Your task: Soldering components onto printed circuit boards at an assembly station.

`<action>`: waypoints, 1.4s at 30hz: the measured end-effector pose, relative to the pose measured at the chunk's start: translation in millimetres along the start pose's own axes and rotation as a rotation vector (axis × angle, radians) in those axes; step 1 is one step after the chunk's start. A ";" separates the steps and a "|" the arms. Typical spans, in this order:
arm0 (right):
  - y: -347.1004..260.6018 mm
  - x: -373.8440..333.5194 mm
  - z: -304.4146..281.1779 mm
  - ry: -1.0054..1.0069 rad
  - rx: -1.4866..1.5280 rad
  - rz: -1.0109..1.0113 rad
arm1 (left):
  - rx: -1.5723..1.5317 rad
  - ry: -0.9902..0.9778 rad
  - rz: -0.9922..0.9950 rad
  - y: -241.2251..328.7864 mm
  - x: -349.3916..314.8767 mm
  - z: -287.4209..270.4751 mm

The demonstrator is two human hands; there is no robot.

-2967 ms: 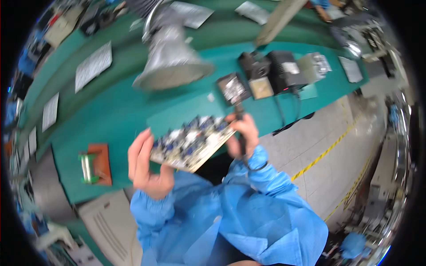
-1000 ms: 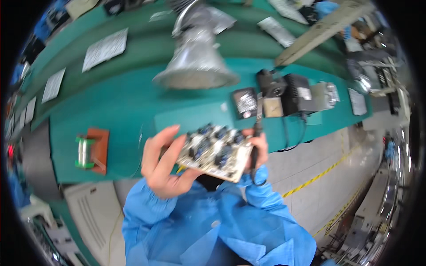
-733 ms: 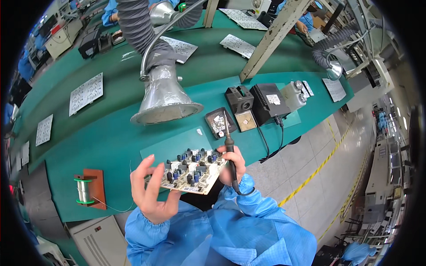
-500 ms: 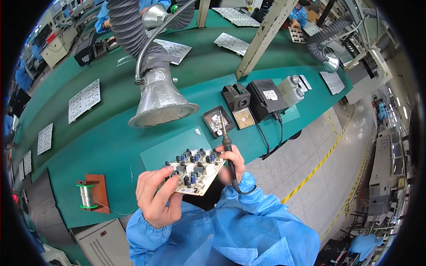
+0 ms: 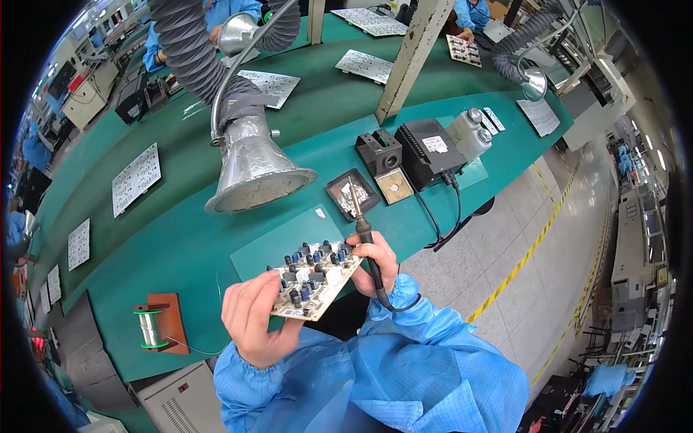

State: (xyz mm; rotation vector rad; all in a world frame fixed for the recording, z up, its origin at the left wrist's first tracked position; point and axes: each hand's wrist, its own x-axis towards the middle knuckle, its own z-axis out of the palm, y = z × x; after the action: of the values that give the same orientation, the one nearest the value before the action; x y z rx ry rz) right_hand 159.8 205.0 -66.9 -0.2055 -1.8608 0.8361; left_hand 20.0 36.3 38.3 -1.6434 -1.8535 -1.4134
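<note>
Left-hand fingers [image 5: 258, 307] pinch a circuit board [image 5: 315, 278]. Right-hand fingers [image 5: 383, 254] curl round a soldering iron [image 5: 365, 235], touching the board's right edge.

Yellow tape [image 5: 515, 270] crosses the grey tiled floor [image 5: 473, 261].

A rectangular cream circuit board [image 5: 317, 297], crowded with black and blue cylindrical parts and white and grey blocks, is held tilted, component side up, between the left hand [image 5: 254, 317] and right hand [image 5: 384, 261]. A slim soldering iron [image 5: 372, 267] with dark handle and metal tip lies in the right hand, tip pointing away from the wearer.
</note>
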 end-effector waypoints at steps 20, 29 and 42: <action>46.7 57.7 -74.1 0.557 -0.010 0.644 | -0.710 0.501 -1.020 -60.5 -89.8 2.0; 89.8 69.4 -58.3 0.402 0.509 1.034 | -0.927 0.388 -1.197 -79.7 -99.5 16.5; 45.4 22.5 -35.8 0.247 0.735 1.040 | -1.124 0.320 -1.103 -76.7 -92.2 5.3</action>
State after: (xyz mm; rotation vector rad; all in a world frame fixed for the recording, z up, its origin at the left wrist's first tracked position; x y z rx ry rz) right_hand 170.4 266.0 -70.9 -0.7885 -1.0236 2.0196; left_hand -16.7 -4.0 -68.7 -0.3278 -1.8733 -3.3237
